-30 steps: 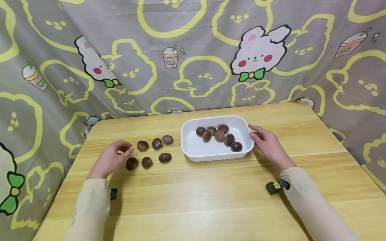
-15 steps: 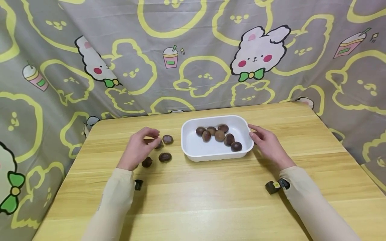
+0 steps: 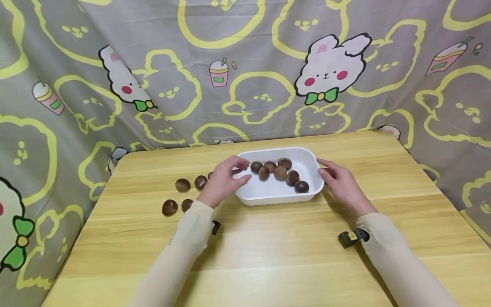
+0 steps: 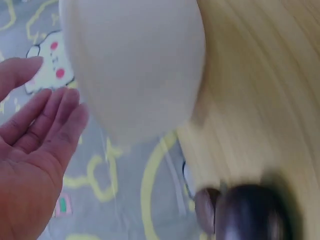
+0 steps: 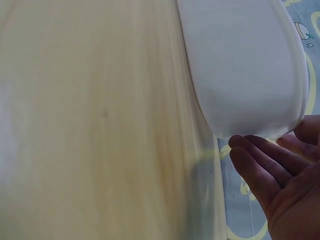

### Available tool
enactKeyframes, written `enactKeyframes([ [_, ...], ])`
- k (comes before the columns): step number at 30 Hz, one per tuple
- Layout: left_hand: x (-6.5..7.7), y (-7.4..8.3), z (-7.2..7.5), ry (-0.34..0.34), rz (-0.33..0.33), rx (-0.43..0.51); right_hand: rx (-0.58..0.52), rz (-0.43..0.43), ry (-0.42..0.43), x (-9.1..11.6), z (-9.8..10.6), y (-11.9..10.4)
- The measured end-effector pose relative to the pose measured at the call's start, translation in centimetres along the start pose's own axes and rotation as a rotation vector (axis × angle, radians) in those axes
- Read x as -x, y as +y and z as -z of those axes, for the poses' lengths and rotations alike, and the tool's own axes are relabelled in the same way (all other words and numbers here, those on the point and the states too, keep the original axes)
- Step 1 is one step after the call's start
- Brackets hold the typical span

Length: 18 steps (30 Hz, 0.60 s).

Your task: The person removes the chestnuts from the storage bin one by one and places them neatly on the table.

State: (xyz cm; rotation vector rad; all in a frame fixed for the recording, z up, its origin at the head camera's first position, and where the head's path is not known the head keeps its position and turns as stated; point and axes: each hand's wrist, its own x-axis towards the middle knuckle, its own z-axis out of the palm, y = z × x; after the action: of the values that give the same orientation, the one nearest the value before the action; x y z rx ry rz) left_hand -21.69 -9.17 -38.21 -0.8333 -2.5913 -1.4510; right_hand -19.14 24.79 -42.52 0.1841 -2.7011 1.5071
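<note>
The left hand [image 3: 226, 181], thumb and fingers parted around no visible object, is at the left end of the white tray [image 3: 268, 189]; the right hand's [image 3: 345, 185] fairly straight fingers touch its other end. Work looks about midway: seven chestnuts [image 3: 280, 172] lie inside, at least five outside on the desk [image 3: 268, 256].

The white tray [image 3: 276, 200] looks like smooth plastic with a soft sheen. Beneath it, the desk [image 3: 276, 247] has a wood-grain surface, smooth and faintly glossy. The brown nuts [image 3: 293, 178] inside the tray have smooth shells, some duller; the loose nuts [image 3: 169, 207] left of it shine more. Behind the tray hangs a printed curtain [image 3: 261, 59] of matt, lightly creased cloth.
</note>
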Motion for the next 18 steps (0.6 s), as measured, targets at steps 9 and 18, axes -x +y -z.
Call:
enactKeyframes([
  [9, -2.5, 0.0, -3.0, -0.095, 0.07, -0.173, -0.02, -0.015, 0.0, -0.2, -0.1, 0.1],
  [18, -4.0, -0.4, -4.4, -0.164, 0.17, -0.322, -0.018, -0.028, 0.004, -0.1, 0.0, 0.0],
])
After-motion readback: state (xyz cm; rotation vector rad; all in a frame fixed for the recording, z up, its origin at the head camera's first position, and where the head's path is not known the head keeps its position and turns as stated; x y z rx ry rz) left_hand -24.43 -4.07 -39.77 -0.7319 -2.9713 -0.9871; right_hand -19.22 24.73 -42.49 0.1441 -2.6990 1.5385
